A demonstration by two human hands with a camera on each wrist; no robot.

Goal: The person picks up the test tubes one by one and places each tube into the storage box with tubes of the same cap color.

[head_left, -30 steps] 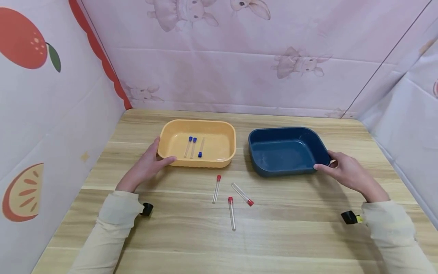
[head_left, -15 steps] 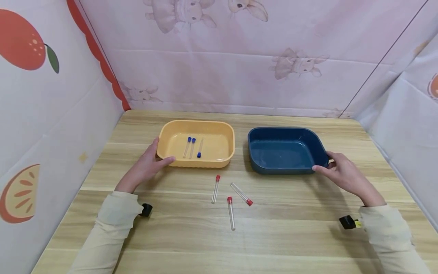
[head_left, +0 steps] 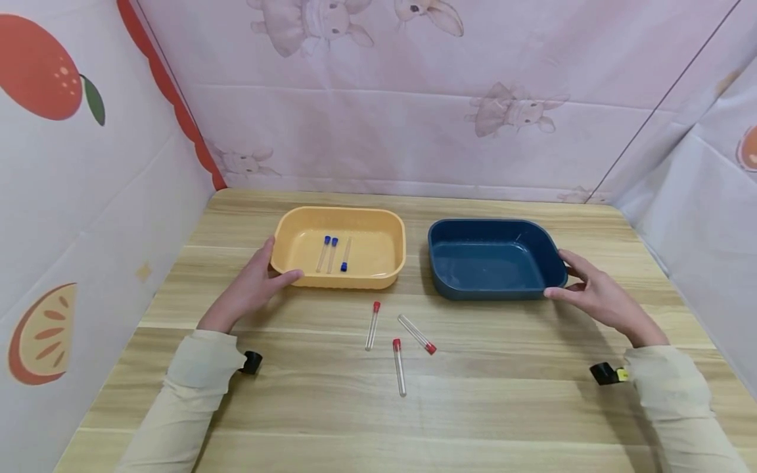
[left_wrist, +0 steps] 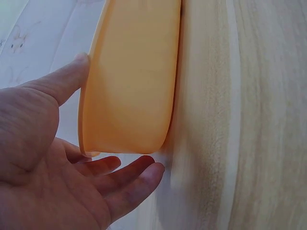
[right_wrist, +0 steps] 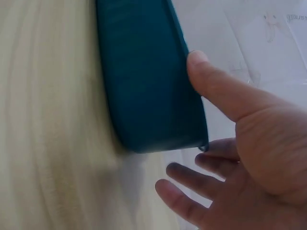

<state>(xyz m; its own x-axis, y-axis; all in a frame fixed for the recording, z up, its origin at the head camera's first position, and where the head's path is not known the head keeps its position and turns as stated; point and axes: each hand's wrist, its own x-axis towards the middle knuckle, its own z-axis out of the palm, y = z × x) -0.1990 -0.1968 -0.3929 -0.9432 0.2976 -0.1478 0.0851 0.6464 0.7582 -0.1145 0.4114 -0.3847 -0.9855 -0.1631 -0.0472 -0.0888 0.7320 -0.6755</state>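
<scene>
My left hand grips the near left corner of a yellow plastic bin, thumb on its front rim and fingers along its end. Three clear test tubes with blue caps lie inside that bin. At the near right corner of a dark blue bin, my right hand has its fingers spread and loose. Its thumb touches the rim in the right wrist view, while the lower fingers stand off the wall. Three red-capped test tubes lie on the table in front of the bins.
Both bins stand side by side on a wood-grain table, with a narrow gap between them. Behind the table hangs a pink printed cloth. White cloth walls close off the left and right sides.
The blue bin has shifted slightly and straightened, its front edge now more level. My right hand's fingers have loosened and spread from its corner. The left hand and yellow bin stay nearly still.
</scene>
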